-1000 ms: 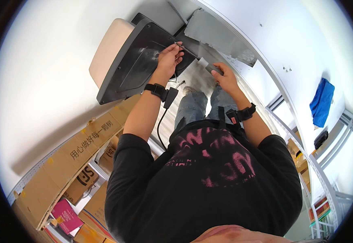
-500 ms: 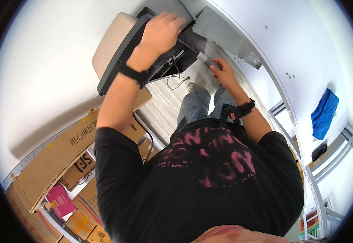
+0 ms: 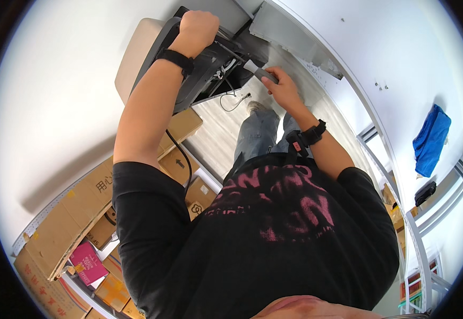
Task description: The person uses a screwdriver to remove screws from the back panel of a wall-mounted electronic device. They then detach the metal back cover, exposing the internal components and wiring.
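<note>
nearest to us, our right hand [image 3: 284,89] is wrapped around the grey handle of a screwdriver [image 3: 266,74], held out over the floor, its shaft slanting up and leftward across the dark panel [image 3: 195,82]. we cannot tell whether the tip is seated in anything. farther up, our left hand [image 3: 198,29] is bent over the panel's upper edge; its fingers are turned away, so we cannot tell how tightly they are closed or what they grip.

to handle this well, we judge it best to keep the shaft in line with whatever it meets, press gently from the wrist, and let the left hand steady the panel clear of the tip. our left forearm crosses the panel and hides part of it, so a small lean would help us see. pale wires [image 3: 223,70] sit just beside the shaft; a slip could nick them.

around us, a thin cable [image 3: 235,109] loops below the panel, near our shoe. a beige cushion [image 3: 137,59] backs the panel. beyond the shaft, a grey metal sheet [image 3: 282,27] and a white surface [image 3: 369,58] crowd the right side.
</note>
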Action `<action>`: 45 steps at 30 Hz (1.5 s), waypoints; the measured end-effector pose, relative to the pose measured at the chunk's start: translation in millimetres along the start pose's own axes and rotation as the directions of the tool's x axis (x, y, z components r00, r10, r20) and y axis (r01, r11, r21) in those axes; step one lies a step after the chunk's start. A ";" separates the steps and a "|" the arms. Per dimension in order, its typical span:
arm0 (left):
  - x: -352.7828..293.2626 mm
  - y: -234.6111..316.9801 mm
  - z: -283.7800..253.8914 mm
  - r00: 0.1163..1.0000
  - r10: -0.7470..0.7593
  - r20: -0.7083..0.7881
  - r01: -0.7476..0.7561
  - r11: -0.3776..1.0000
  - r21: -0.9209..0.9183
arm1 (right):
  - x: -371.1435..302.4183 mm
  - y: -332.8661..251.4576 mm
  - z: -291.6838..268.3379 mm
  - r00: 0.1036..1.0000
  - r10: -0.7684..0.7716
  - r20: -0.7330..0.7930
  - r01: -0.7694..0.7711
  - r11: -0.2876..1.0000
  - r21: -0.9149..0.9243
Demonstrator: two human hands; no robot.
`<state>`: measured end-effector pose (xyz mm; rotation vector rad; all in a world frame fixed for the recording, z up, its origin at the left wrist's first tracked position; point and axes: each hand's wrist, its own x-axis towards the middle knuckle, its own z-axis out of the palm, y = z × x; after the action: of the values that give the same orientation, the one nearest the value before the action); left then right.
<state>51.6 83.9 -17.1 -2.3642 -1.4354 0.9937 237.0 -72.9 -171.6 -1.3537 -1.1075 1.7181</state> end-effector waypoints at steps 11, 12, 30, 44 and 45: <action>0.4 2.8 2.1 0.999 -0.019 -0.041 0.019 1.000 0.004 | 1.6 -4.9 10.4 0.999 -0.010 -0.032 0.010 1.000 0.023; 0.7 2.4 2.6 0.999 -0.017 -0.040 0.017 1.000 -0.010 | 1.7 -6.2 10.8 0.999 -0.007 -0.032 0.008 1.000 0.022; 2.7 -3.2 7.2 0.998 -0.009 -0.061 0.007 0.999 -0.040 | 4.1 -6.8 22.8 0.949 -0.245 -0.200 0.192 0.949 -0.249; 1.0 -4.7 1.6 0.999 -0.030 -0.024 0.028 0.997 -0.074 | 4.1 -18.4 23.2 0.931 -0.230 -0.285 0.166 0.959 -0.230; 1.7 -4.3 1.1 0.999 -0.032 -0.021 0.031 0.998 -0.059 | 5.1 -16.6 23.6 0.936 -0.190 -0.297 0.147 0.976 -0.160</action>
<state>48.3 87.4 -16.5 -2.3772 -1.5089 0.9278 213.0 -66.5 -156.1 -1.5044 -1.1362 1.2721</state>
